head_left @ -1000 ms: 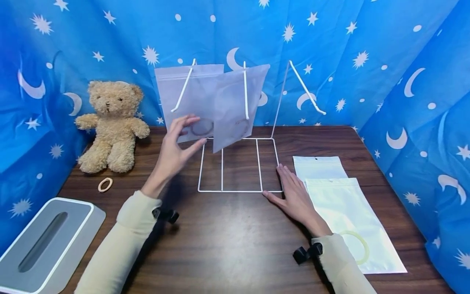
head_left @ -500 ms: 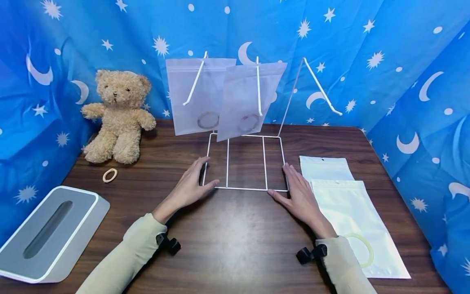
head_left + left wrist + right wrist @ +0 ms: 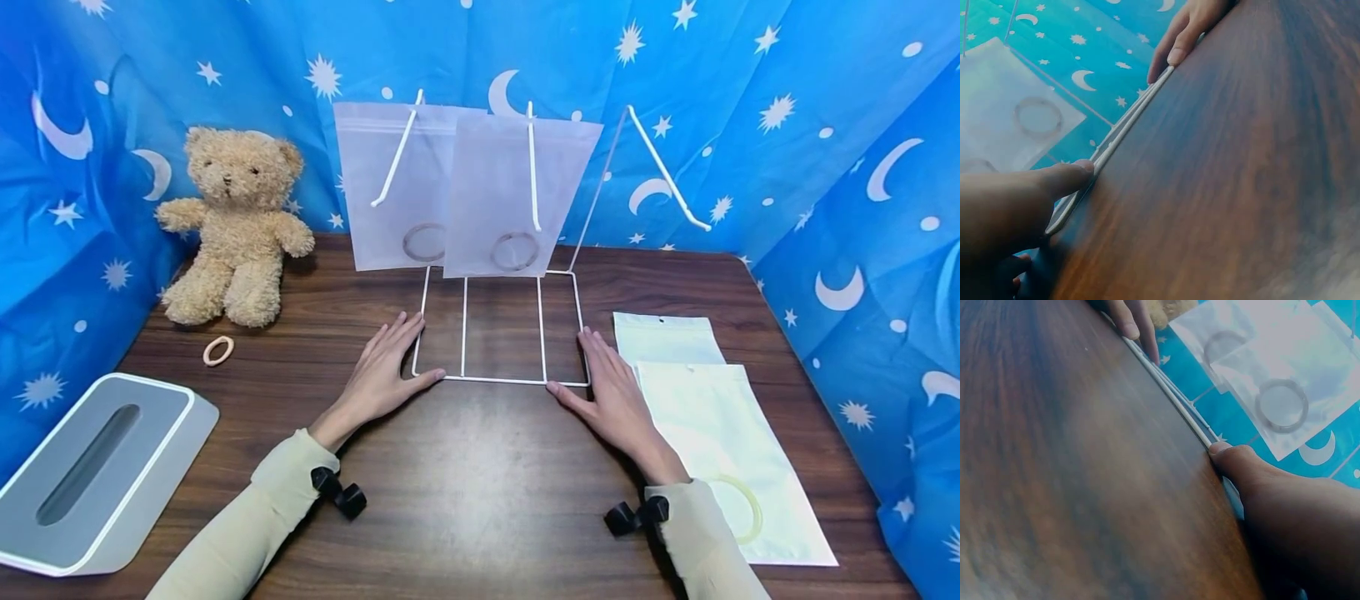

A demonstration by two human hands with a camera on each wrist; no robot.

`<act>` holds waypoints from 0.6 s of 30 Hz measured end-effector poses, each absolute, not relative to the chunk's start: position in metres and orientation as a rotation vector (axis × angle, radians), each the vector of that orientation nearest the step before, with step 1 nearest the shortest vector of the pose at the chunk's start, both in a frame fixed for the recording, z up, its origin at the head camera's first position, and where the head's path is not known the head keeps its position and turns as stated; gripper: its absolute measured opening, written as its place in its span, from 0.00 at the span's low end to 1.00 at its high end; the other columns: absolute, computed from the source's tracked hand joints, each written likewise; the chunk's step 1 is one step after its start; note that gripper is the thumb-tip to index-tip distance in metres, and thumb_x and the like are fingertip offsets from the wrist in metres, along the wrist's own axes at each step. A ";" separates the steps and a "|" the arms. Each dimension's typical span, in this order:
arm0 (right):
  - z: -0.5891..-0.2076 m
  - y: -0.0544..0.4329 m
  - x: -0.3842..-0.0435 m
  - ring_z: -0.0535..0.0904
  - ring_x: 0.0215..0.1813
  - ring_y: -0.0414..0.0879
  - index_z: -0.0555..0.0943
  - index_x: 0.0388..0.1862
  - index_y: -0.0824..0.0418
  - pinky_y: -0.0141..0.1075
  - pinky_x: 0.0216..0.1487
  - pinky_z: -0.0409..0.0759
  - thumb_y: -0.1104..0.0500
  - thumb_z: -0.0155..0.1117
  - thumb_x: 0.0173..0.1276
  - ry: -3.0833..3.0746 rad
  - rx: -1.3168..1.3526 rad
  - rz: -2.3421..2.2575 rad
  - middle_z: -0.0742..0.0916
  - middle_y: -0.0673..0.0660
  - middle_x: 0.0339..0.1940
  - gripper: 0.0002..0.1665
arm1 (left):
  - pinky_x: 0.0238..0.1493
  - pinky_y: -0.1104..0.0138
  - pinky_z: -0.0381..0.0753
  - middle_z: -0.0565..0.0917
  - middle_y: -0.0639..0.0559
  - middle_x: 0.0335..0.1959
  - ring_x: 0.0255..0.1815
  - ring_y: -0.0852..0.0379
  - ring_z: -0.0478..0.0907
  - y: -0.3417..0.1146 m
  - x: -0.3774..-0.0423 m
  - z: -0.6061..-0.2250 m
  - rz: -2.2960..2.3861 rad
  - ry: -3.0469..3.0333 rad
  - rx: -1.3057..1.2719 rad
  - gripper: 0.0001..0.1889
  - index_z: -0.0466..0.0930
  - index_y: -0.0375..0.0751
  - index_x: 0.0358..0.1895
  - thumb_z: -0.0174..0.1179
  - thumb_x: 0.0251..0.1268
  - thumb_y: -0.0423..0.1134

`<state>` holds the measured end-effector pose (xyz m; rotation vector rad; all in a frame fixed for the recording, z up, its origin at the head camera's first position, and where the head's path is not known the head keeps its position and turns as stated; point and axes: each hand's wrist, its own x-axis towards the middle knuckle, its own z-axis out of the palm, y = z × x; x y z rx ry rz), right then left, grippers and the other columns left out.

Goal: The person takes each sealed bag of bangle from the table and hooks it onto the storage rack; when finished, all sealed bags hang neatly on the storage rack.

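Note:
A white wire display rack (image 3: 495, 380) stands on the table with three prongs angled forward. One frosted zip bag (image 3: 375, 225) hangs from the left prong, and a second frosted zip bag (image 3: 480, 208) from the middle one, overlapping it. Through each bag a ring shows near the bottom. My left hand (image 3: 381, 371) touches the left front corner of the rack's base, thumb at the front bar and fingers extended along the side. At the right front corner, my right hand (image 3: 618, 408) rests the same way, its thumb (image 3: 1225, 453) on the bar.
Two white zip bags (image 3: 675, 337) lie overlapped on the right; the front one shows a pale yellow ring (image 3: 753, 508). At left are a teddy bear (image 3: 240, 225), a wooden ring (image 3: 218, 351) and a grey-topped tissue box (image 3: 172, 450). A blue starry curtain (image 3: 570, 50) surrounds the table.
My left hand has come down from beside the hanging bags to the rack's left front corner. The middle bag has swung to face forward. My right hand has stayed at its corner.

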<state>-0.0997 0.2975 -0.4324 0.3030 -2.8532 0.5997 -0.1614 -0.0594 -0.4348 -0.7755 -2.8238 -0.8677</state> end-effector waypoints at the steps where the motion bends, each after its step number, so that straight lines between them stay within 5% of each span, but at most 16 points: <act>1: -0.432 0.298 -0.100 0.53 0.77 0.58 0.56 0.77 0.65 0.57 0.71 0.54 0.31 0.61 0.63 -2.855 0.300 0.600 0.62 0.64 0.77 0.57 | 0.75 0.53 0.42 0.59 0.45 0.76 0.78 0.49 0.47 -0.060 -0.161 -0.434 -0.868 -2.820 -0.776 0.47 0.57 0.37 0.75 0.59 0.62 0.66; 11: -0.403 0.307 -0.093 0.58 0.74 0.62 0.56 0.79 0.58 0.61 0.68 0.58 0.39 0.63 0.67 -2.804 0.252 0.859 0.64 0.65 0.75 0.50 | 0.75 0.52 0.43 0.59 0.46 0.76 0.78 0.49 0.47 -0.060 -0.161 -0.434 -0.860 -2.822 -0.770 0.47 0.58 0.38 0.75 0.60 0.62 0.65; 18: -0.358 0.373 -0.059 0.60 0.71 0.68 0.55 0.79 0.59 0.67 0.62 0.62 0.40 0.58 0.72 -2.907 -0.035 0.899 0.65 0.69 0.73 0.45 | 0.75 0.52 0.43 0.59 0.47 0.76 0.78 0.50 0.47 -0.058 -0.160 -0.436 -0.849 -2.819 -0.773 0.48 0.57 0.38 0.76 0.59 0.62 0.66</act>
